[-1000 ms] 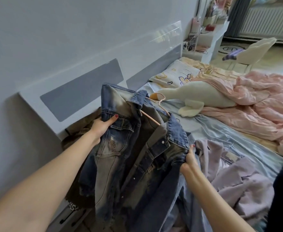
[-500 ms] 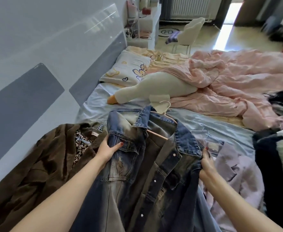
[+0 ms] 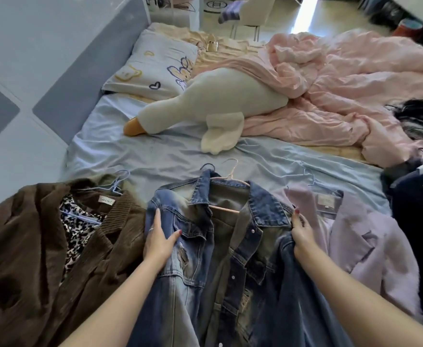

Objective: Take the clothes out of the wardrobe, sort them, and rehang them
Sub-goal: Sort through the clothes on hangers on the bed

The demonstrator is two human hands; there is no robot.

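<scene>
Head view | denim jacket between hands; left hand, right hand grip its shoulders

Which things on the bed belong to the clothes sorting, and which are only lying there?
Job: denim jacket gripped by left hand and right hand; brown jacket; lilac blazer; dark garment.
Lying about: goose plush; pillow; pink duvet.

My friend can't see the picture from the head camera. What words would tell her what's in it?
Two hands, left and right, hold a faded denim jacket on a hanger over a bed. A brown jacket lies to its left, a lilac blazer to its right, and a plush goose beyond.
</scene>
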